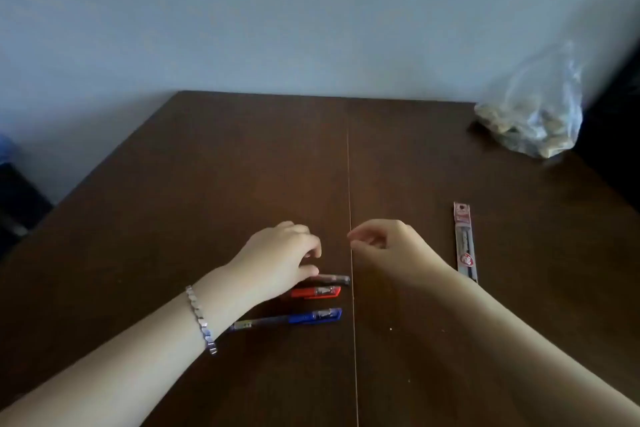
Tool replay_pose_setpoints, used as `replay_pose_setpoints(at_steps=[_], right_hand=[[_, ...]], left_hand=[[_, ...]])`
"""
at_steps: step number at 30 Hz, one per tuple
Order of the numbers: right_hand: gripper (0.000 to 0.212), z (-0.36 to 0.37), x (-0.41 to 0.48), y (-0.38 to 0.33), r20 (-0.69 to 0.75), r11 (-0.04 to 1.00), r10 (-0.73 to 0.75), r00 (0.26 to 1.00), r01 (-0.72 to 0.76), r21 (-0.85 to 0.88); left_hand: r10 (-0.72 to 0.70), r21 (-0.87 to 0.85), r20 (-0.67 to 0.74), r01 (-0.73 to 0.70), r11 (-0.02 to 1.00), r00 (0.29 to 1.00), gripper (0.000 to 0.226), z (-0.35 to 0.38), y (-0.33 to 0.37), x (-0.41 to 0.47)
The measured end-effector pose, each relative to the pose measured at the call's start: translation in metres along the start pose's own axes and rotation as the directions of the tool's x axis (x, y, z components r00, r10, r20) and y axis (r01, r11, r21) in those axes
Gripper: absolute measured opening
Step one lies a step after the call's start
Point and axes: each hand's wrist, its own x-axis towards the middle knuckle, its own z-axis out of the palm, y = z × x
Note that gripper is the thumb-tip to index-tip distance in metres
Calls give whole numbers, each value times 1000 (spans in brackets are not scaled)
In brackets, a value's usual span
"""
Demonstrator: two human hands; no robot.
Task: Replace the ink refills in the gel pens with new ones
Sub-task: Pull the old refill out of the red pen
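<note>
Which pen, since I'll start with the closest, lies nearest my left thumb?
The dark pen, right by the left hand's thumb tip; the red pen and blue pen lie further toward you.

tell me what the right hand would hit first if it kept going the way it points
Most likely the left hand: the right hand points left across the table seam, and the left hand's fingers lie just past a small gap. Heights are hard to judge, so it might clear them.

A single head-worn wide-angle camera looks forward and down across the dark tabletop (242, 167) toward a pale wall (277, 11) filling the upper frame, close enough that both forearms enter from the bottom corners.
</note>
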Motion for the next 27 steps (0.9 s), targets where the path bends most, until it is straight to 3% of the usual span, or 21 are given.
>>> replay_pose_setpoints(at_steps=[6, 8, 10, 12, 15, 18, 22, 27], right_hand=[[21, 26, -46, 2, -102, 999, 39, 994, -38, 12], [22, 27, -59, -2, -136, 999, 41, 990, -39, 16], [25, 27, -71, -7, -192, 997, 65, 979, -55, 55], [27, 24, -83, -15, -226, 980, 95, 969, -50, 194], [21, 15, -100, -23, -273, 869, 98, 957, 51, 493], [8, 3, -114, -29, -291, 782, 113, 950, 96, 617], [8, -2, -124, -26, -203, 767, 67, 977, 80, 637], [12, -17, -127, -13, -270, 779, 85, 959, 105, 618]], left_hand=[[-60, 63, -21, 61, 996, 998, 12, 14, 2, -20], [-30, 133, -92, 42, 990, 995, 12, 12, 8, -27], [-30, 98, -183, 48, 994, 983, 12, 7, 24, -37], [-20, 13, -251, 25, 1000, 968, 10, 5, 47, -48], [9, -58, -344, -31, 998, 939, 11, 9, 79, -66], [67, -110, -468, -133, 985, 881, 13, 10, 95, -80], [156, -38, -549, -211, 977, 821, 15, 9, 96, -85], [153, -33, -528, -200, 979, 836, 30, 11, 88, -83]])
